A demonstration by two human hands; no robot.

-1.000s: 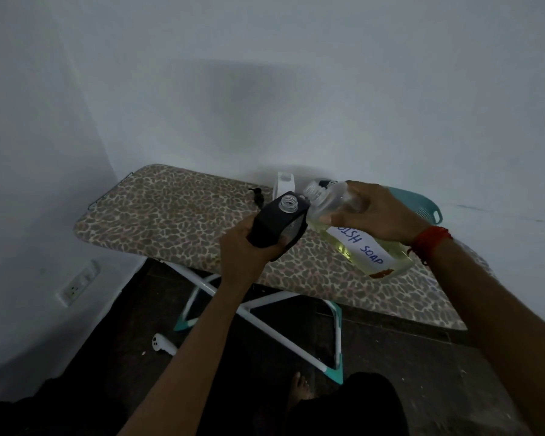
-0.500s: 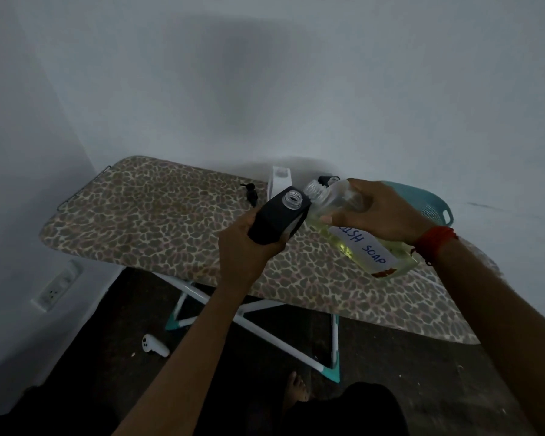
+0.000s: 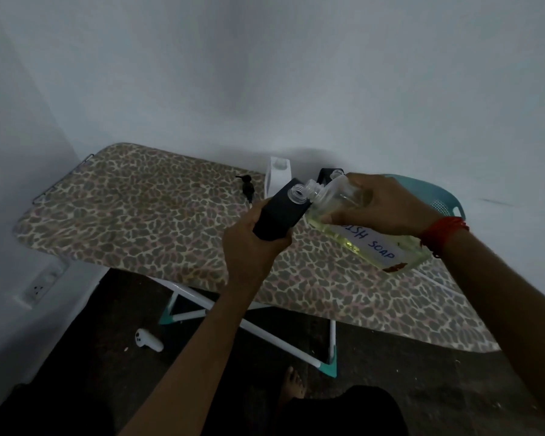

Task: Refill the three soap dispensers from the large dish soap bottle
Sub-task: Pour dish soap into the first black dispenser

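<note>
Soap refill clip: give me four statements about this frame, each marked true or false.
1. The left hand grips a black dispenser whose neck is open. True.
2. The dish soap bottle stands upright on the ironing board. False: the right hand holds it tilted, mouth beside the dispenser's neck.
3. A white dispenser stands on the board behind the hands. True.
4. The black pump is screwed onto the white dispenser. False: it sits on the board, left of it.

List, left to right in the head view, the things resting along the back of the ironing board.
black pump head → white dispenser → far black dispenser → teal basket
</note>
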